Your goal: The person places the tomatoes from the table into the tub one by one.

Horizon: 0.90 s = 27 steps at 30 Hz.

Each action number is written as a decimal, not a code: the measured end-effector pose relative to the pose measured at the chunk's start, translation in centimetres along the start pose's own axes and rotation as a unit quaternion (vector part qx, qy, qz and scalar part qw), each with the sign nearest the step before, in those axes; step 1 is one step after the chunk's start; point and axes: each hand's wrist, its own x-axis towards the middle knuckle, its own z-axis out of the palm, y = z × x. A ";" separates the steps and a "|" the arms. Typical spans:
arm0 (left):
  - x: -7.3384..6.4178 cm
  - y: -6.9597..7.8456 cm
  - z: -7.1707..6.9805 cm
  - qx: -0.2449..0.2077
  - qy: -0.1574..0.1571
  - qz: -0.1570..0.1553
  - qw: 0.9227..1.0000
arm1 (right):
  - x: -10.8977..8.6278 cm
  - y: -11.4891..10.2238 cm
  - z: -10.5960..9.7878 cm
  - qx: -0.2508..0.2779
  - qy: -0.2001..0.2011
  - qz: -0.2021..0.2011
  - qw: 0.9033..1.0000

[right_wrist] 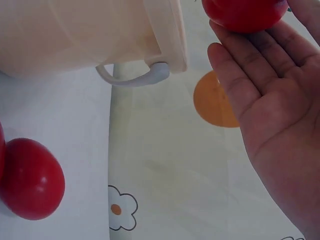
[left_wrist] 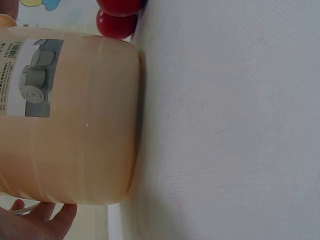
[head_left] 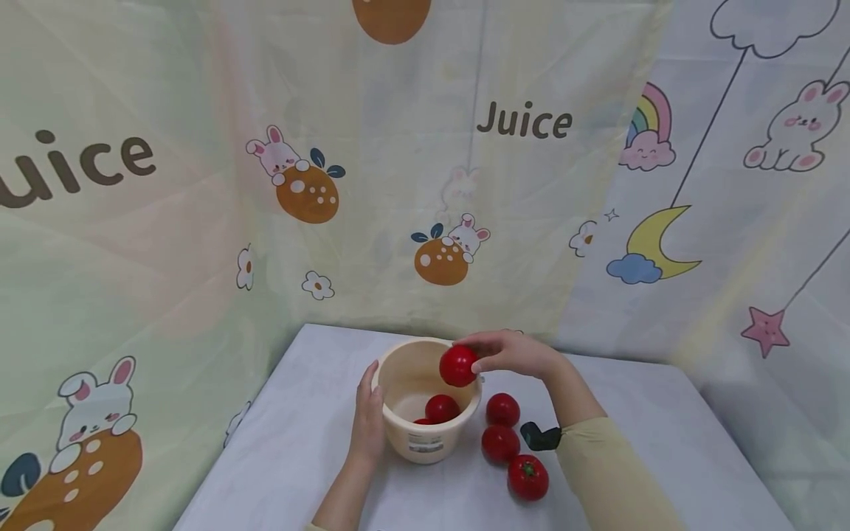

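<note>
A cream plastic bucket (head_left: 425, 439) stands upright on the table, with at least two red tomatoes inside; one tomato (head_left: 442, 408) shows clearly. My left hand (head_left: 367, 420) rests along the bucket's left side, its fingertips touching the wall near a handle in the left wrist view. Over the bucket's right rim, my right hand (head_left: 508, 352) pinches another tomato (head_left: 458, 366) between thumb and fingers. From the right wrist camera, this held tomato (right_wrist: 245, 12) sits at the fingertips, cut off by the frame's top.
To the right of the bucket lie three tomatoes in a loose row: a far tomato (head_left: 502, 409), a middle tomato (head_left: 501, 445) and a near tomato (head_left: 527, 477) with a green stem end. The white table (head_left: 265, 457) meets a printed curtain (head_left: 372, 295) at its back edge.
</note>
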 end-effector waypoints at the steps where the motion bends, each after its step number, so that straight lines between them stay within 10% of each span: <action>1: 0.0 0.0 0.0 0.001 0.000 0.001 1.000 | 0.2 -0.1 0.1 -0.002 -0.005 0.004 1.000; 27: -0.1 0.1 0.2 -0.002 -0.009 -0.032 0.999 | 6.1 -2.6 1.9 -0.078 -0.111 0.062 0.989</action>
